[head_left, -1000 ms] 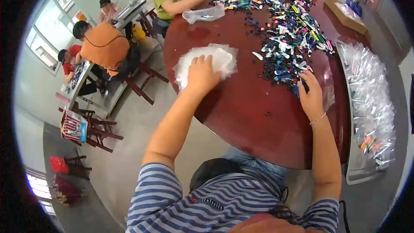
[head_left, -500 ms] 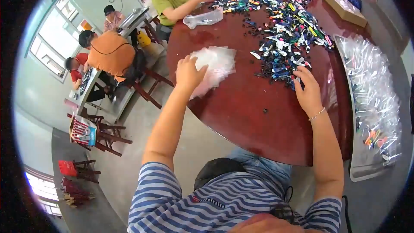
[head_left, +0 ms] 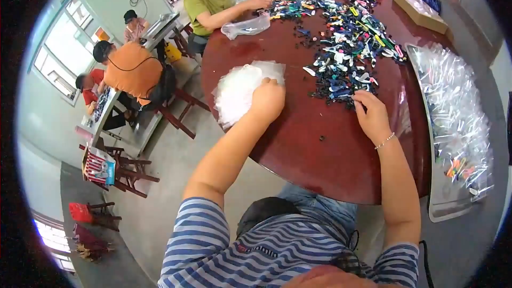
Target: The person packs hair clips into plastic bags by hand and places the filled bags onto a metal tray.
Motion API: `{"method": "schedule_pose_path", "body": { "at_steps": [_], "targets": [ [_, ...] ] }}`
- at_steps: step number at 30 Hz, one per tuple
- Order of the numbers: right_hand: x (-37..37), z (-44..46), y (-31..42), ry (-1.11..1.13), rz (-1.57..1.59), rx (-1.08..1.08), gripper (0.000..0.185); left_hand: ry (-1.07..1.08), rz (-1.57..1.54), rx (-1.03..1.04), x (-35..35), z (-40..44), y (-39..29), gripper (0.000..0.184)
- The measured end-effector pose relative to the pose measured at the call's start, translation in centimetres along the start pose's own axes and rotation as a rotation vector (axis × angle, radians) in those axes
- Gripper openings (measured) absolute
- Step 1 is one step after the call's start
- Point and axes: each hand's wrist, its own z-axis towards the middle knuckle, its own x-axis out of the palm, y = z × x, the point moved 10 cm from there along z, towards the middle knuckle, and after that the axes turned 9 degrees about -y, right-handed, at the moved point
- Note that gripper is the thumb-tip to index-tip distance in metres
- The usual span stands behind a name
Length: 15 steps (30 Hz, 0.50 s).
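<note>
A fanned stack of clear plastic bags (head_left: pixel 234 93) lies on the left part of the round red-brown table. My left hand (head_left: pixel 269 98) is at the stack's right side, its fingers bent down and closed on a bag's edge; the fingertips are partly hidden. A big heap of small colourful clip-like plastic pieces (head_left: pixel 341 56) spreads over the middle and far side. At the heap's near edge is my right hand (head_left: pixel 373 117), thumb and forefinger a little apart beside dark pieces. No piece shows between those fingers.
A metal tray (head_left: pixel 440 210) with many filled clear bags (head_left: pixel 458 112) stands along the right. A cardboard box (head_left: pixel 421 13) sits at the far right. A co-worker in green (head_left: pixel 213 8) handles pieces across the table, near a clear bag (head_left: pixel 245 26). One loose dark piece (head_left: pixel 321 138) lies near me.
My left hand has moved right across the bags, from their left side to their right, and the stack is more spread out. My right hand stays near the heap's edge, fingers slightly closer together.
</note>
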Motion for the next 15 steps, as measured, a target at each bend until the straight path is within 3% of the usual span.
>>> {"method": "schedule_pose_path", "body": {
  "at_steps": [4, 6, 10, 12, 15],
  "targets": [
    [-0.2, 0.1, -0.1, 0.008, 0.023, 0.029, 0.013, -0.110, -0.071, -0.065, -1.2, 0.2, 0.9, 0.010],
    [-0.3, 0.1, 0.0, 0.012, 0.016, 0.036, 0.013, -0.060, -0.252, -0.234, -1.5, 0.1, 2.0, 0.013],
    [-0.2, 0.1, 0.0, 0.026, 0.031, 0.059, 0.013, -0.160, -0.124, -0.131, -2.2, 0.2, 1.0, 0.013],
    [-0.1, 0.1, -0.1, 0.023, 0.028, 0.049, 0.014, -0.023, 0.027, 0.029, -0.5, 0.7, -0.3, 0.011],
    [-0.1, 0.0, 0.0, 0.017, 0.022, 0.031, 0.014, -0.037, 0.022, 0.013, 0.4, 0.9, 0.5, 0.011]
  ]
}}
